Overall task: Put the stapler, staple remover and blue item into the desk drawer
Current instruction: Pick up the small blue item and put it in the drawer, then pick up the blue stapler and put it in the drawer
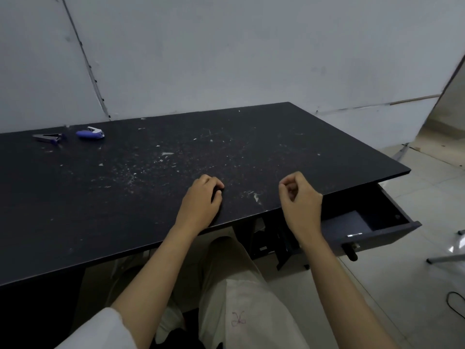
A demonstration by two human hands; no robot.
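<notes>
A blue and white item lies at the far left of the black desk. Just left of it lies a small metal tool with a dark part; I cannot tell whether it is the stapler or the staple remover. My left hand rests on the desk near the front edge, fingers curled over a dark patch that I cannot tell from the black top. My right hand hovers over the front edge, fingers curled in, holding nothing. The drawer stands pulled out at the right; its visible inside shows nothing.
A white wall runs behind the desk. The desk top is scratched and flecked with white bits. My legs in light trousers are under the desk. Tiled floor lies to the right, with a metal leg and a black cable on it.
</notes>
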